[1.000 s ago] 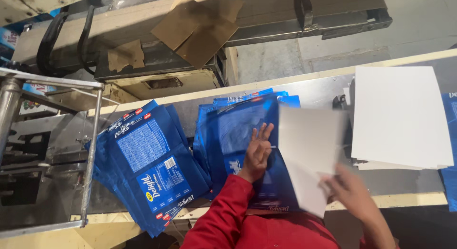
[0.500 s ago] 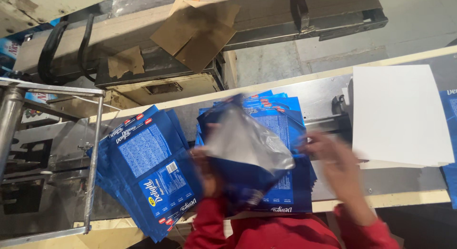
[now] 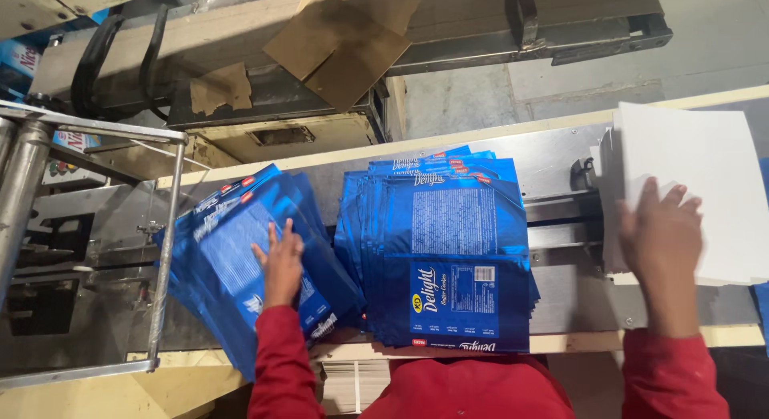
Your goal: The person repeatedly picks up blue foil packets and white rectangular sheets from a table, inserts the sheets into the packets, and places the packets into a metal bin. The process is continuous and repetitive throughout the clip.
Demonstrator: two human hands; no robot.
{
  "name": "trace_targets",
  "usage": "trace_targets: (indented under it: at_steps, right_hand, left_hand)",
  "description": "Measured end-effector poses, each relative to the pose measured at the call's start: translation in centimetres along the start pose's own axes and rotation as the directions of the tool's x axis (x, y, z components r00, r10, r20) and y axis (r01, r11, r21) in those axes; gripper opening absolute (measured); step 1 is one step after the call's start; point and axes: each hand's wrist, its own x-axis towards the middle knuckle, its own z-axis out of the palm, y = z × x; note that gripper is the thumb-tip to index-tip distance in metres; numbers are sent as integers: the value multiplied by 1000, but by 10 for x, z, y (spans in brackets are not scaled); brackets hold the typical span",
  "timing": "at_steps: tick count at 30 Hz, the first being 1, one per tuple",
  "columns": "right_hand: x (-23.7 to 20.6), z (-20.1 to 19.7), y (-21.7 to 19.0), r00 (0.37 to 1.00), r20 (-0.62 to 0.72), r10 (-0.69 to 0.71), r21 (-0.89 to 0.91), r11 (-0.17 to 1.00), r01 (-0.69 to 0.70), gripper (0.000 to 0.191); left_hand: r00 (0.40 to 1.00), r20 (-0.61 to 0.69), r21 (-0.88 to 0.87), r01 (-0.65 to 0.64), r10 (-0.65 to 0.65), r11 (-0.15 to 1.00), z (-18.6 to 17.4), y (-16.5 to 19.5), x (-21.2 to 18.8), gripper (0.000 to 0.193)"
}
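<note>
- Left hand (image 3: 280, 263) lies flat, fingers spread, on the fanned pile of blue bags (image 3: 240, 267) at the left of the metal table (image 3: 561, 159); these bags run long axis tilted, tops up and left
- Middle stack of blue bags (image 3: 448, 259) stands straight, long axis away from the person
- Right hand (image 3: 661, 231), blurred, presses open-fingered on the white sheets (image 3: 705, 171)

My right hand (image 3: 661, 231) is motion-blurred, so I can't tell its grip on the stack of white sheets (image 3: 705, 187), which the right edge cuts off. My left hand (image 3: 280, 263) hides part of the fanned blue packets (image 3: 232, 259). The lower edge crops both red sleeves (image 3: 280, 371).
</note>
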Motion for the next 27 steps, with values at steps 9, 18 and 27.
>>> trace_targets:
  at_steps: [9,18,27]
  right_hand:
    - [-112,-36,31,820,-197,538,655,694,-298,28]
    - [-137,-23,49,870,-47,491,762,580,-287,30]
    - [-143,-18,35,862,123,492,872,360,-331,33]
  left_hand:
    - [737,-424,-76,-609,527,790,70,153,-38,29]
    - [768,7,-262,-617,641,742,172,269,-68,10]
    - [855,33,-290,-488,518,824,168,255,-60,13]
